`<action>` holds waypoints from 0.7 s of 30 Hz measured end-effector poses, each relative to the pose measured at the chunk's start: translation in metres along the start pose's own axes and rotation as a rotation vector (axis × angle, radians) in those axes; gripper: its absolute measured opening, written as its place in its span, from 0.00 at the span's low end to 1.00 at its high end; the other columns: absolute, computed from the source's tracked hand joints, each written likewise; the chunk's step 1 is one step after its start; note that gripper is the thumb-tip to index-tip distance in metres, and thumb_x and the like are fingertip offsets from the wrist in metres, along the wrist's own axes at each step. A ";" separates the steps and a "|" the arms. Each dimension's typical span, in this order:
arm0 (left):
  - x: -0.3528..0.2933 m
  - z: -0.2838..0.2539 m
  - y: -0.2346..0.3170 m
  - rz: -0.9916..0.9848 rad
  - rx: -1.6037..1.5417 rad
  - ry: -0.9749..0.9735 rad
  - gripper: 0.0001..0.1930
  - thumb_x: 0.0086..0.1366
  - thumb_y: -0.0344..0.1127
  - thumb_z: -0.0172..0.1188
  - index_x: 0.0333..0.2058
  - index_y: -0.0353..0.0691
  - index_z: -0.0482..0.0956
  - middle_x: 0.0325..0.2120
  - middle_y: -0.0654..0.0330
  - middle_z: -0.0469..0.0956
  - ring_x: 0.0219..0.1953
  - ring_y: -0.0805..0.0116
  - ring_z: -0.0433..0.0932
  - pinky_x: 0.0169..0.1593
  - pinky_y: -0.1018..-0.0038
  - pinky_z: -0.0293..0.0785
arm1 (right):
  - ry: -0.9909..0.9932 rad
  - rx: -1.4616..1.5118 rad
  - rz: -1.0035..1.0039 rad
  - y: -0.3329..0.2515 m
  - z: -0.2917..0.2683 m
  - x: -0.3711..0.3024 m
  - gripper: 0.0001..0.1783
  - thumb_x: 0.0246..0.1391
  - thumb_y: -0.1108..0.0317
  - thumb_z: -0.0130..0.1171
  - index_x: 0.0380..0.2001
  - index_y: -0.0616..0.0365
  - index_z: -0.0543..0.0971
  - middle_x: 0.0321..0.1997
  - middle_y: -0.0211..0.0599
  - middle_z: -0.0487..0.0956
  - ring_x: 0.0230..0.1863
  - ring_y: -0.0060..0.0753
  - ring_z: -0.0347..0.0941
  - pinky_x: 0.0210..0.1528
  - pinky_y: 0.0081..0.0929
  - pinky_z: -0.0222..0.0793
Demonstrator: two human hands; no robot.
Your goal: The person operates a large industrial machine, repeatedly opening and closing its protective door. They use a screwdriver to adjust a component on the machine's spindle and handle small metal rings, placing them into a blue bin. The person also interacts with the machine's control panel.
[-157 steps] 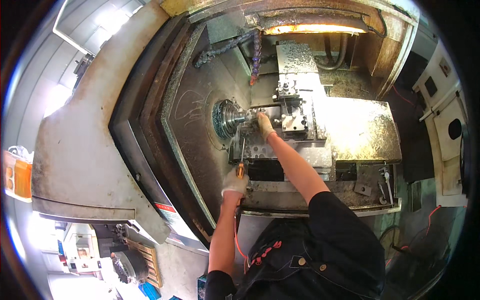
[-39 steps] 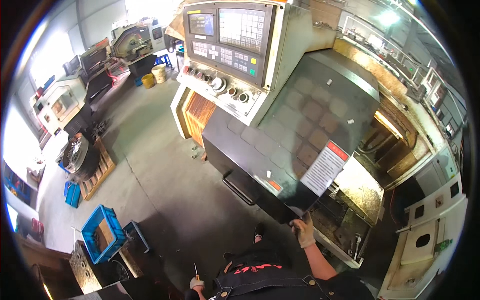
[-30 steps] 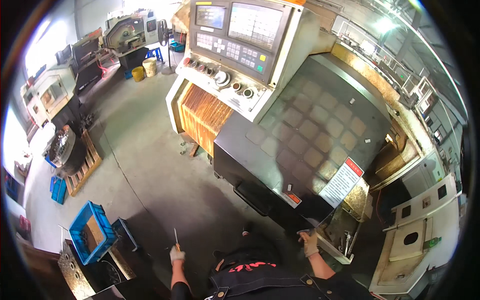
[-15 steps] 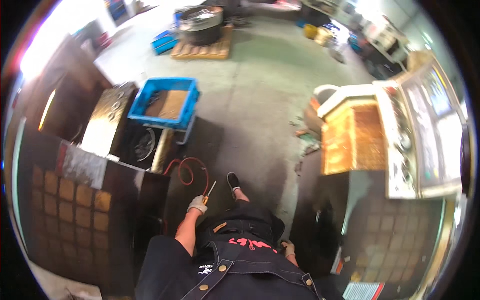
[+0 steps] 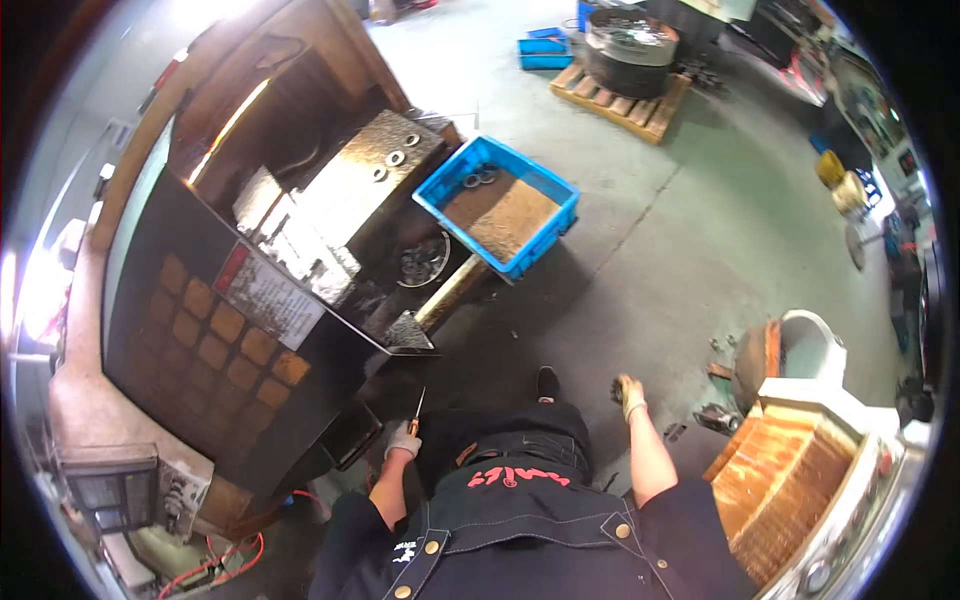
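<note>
My left hand [image 5: 402, 441], in a pale work glove, is closed around an air blow gun with an orange body [image 5: 414, 426]. Its long thin nozzle points up and away from me. My right hand [image 5: 632, 394], gloved too, reaches forward over the floor with its fingers curled round a small dark object [image 5: 617, 389] whose kind I cannot make out. Ahead to the left, a blue plastic crate [image 5: 560, 228] holds a few metal rings [image 5: 480, 178] and a brown sheet. More rings [image 5: 395, 158] lie on the wet metal surface [image 5: 352, 185] inside the open machine.
The machine's dark door [image 5: 200, 330] with its grid window stands at my left. A second machine's brown tray [image 5: 790, 470] is at the lower right, near a white-rimmed bin [image 5: 810, 340]. Farther off, a large round drum [image 5: 630, 60] rests on a wooden pallet [image 5: 640, 110].
My view has turned left, toward the machine and blue crate. My right hand has moved from beside my body out to the front right. My left hand still grips the blow gun.
</note>
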State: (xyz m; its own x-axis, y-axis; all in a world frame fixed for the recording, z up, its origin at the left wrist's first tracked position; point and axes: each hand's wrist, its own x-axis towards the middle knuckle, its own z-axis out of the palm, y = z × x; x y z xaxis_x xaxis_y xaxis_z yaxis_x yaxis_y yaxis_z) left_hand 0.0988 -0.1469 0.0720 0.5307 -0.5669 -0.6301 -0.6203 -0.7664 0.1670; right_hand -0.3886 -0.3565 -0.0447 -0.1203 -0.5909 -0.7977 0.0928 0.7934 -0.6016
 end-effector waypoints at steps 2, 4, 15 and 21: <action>-0.010 0.002 -0.007 -0.142 -0.084 0.027 0.24 0.45 0.34 0.55 0.45 0.41 0.68 0.41 0.44 0.72 0.45 0.47 0.70 0.47 0.61 0.67 | -0.169 -0.102 -0.012 -0.029 0.039 0.036 0.11 0.49 0.66 0.49 0.37 0.55 0.72 0.30 0.30 0.73 0.27 0.25 0.68 0.28 0.24 0.67; -0.026 0.023 -0.042 -0.258 -0.129 0.089 0.24 0.45 0.34 0.55 0.45 0.40 0.69 0.39 0.44 0.73 0.45 0.47 0.70 0.46 0.61 0.67 | -0.324 -0.201 -0.060 -0.056 0.103 0.040 0.11 0.49 0.68 0.49 0.37 0.55 0.72 0.31 0.28 0.73 0.28 0.23 0.67 0.31 0.22 0.67; -0.069 0.095 -0.069 -0.557 -0.697 0.201 0.25 0.47 0.33 0.55 0.47 0.42 0.69 0.35 0.47 0.75 0.39 0.51 0.75 0.40 0.66 0.70 | -0.938 -0.514 -0.442 -0.152 0.409 -0.061 0.23 0.49 0.63 0.57 0.47 0.63 0.69 0.40 0.36 0.73 0.37 0.23 0.67 0.39 0.20 0.65; -0.014 0.117 -0.073 -0.728 -0.734 -0.096 0.27 0.50 0.36 0.54 0.52 0.43 0.65 0.38 0.47 0.75 0.39 0.53 0.75 0.38 0.64 0.70 | -0.713 -0.642 -0.689 -0.157 0.465 -0.022 0.34 0.47 0.59 0.57 0.57 0.56 0.60 0.54 0.44 0.68 0.55 0.39 0.63 0.55 0.26 0.57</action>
State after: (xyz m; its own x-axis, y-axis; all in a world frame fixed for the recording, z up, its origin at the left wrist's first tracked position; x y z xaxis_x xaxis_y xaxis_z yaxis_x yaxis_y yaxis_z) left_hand 0.0691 -0.0479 -0.0198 0.5678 0.1091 -0.8159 0.3533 -0.9275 0.1219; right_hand 0.0595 -0.5361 0.0489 0.6472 -0.7100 -0.2776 -0.3144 0.0831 -0.9456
